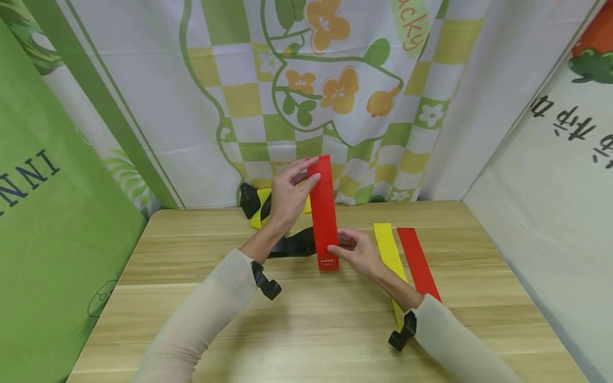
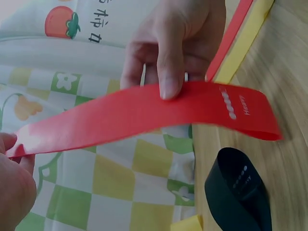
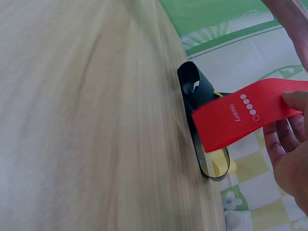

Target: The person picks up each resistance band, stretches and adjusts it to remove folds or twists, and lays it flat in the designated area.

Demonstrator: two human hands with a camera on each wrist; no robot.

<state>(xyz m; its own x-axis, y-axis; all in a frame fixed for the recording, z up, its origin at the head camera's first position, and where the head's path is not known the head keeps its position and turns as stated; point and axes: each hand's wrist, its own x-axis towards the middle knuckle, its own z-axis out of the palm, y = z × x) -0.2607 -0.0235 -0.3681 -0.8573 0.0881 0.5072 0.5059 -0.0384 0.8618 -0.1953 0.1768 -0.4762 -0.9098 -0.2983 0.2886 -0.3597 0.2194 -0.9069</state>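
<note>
A red resistance loop band (image 1: 323, 213) hangs lengthwise above the table, held between both hands. My left hand (image 1: 289, 196) pinches its upper end between thumb and fingers. Lower down, my right hand (image 1: 358, 251) grips the band, thumb on the front face and fingers behind, as the left wrist view also shows. White print reading "Heavy" with a row of dots marks the band's lower end (image 3: 236, 113). Behind it on the table lies a black loop band (image 1: 297, 243), partly hidden by the red one and the left arm.
A yellow band (image 1: 390, 250) and another red band (image 1: 417, 260) lie flat side by side on the wooden table (image 1: 306, 330), right of the hands. Near the back edge, a yellow band (image 1: 257, 219) sits with a black piece (image 1: 249, 200). Printed curtains (image 1: 258, 96) surround the table.
</note>
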